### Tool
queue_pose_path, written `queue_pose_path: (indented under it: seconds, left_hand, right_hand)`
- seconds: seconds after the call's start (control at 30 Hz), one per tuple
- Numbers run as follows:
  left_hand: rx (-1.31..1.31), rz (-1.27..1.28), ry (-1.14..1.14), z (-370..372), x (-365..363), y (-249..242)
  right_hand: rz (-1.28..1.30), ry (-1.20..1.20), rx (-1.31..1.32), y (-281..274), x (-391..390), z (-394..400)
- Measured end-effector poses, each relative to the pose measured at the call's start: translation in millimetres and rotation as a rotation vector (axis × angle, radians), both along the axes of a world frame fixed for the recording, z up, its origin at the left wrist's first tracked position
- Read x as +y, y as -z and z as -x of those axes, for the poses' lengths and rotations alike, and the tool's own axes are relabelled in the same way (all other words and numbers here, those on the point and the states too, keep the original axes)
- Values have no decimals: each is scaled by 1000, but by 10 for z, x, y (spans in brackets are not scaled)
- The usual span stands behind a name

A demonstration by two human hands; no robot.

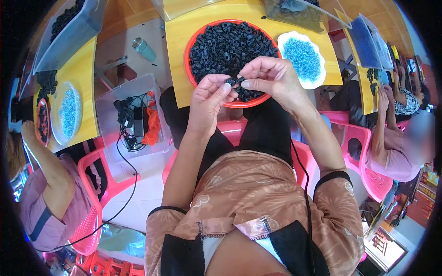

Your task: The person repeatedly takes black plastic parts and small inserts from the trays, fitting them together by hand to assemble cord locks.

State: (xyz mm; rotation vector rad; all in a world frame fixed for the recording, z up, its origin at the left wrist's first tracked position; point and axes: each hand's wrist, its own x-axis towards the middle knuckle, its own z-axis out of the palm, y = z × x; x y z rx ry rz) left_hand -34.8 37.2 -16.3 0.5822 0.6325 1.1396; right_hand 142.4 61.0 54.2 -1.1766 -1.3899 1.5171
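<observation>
My left hand [209,99] pinches a small black plastic part [230,82] between thumb and forefinger. My right hand [274,83] meets it fingertip to fingertip, thumb and forefinger closed on something small and dark at the part's right side; its kind is too small to make out. Both hands are over the near side of a red basin [187,62], which is heaped with small black plastic parts [228,43]. Just right of the basin, a white scalloped plate [321,77] holds a pile of tiny clear-blue pieces [300,59].
Basin and plate stand on a yellow table [176,34], with clear bins [299,14] behind. A plastic box [108,152] with cables and a green bottle [144,49] are at left. People sit either side on pink chairs [94,202]. A black cable [120,209] crosses the left side.
</observation>
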Motion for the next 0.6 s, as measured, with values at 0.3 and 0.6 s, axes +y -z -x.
queue_pose_path:
  seconds: [0.3, 0.6]
  left_hand:
    - [211, -139, -19, -24, -26, -74]
    - [255, -258, 1, -51, -55, -129]
  right_hand:
    - [-45, -6, -65, 49, 3, 54]
    - [-2, -99, -150, -111, 59, 16]
